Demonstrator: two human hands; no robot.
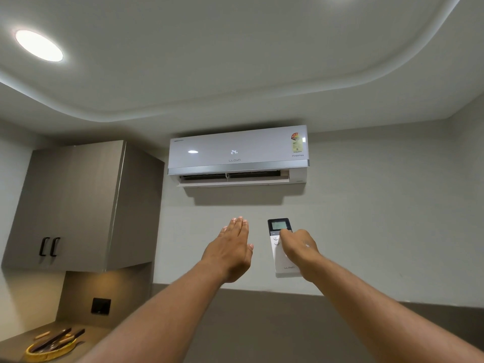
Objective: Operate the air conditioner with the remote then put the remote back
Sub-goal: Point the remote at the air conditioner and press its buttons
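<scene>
A white air conditioner (237,153) hangs high on the wall, its display showing 24 and its bottom flap open. My right hand (298,248) holds a white remote (280,254) with a dark screen at its top, pointed up at the unit, thumb on the upper buttons. My left hand (231,247) is raised beside it to the left, flat, fingers together, holding nothing. Both arms stretch up from the bottom of the head view.
A grey wall cabinet (78,205) with two black handles hangs at left. Below it a counter holds a yellow basket (49,349) of utensils. A black wall switch (100,306) sits under the cabinet. A round ceiling light (39,45) glows at top left.
</scene>
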